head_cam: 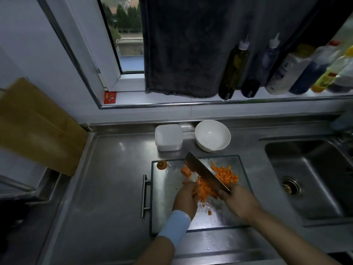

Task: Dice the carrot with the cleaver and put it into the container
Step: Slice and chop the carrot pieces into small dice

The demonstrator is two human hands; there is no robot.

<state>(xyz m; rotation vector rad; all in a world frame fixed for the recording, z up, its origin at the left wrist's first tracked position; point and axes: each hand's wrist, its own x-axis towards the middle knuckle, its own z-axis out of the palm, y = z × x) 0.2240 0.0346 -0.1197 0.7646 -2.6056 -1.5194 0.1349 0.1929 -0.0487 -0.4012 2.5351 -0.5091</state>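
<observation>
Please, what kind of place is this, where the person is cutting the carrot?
Most likely a home kitchen: a steel counter with a built-in sink, bottles of oil and sauces on the window ledge, and a cutting board with diced carrot.

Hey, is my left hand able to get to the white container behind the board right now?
Likely yes. The container sits just past the board, ahead of the left hand; the cleaver slants off to the right of that line. It must first release the carrot pieces.
</observation>
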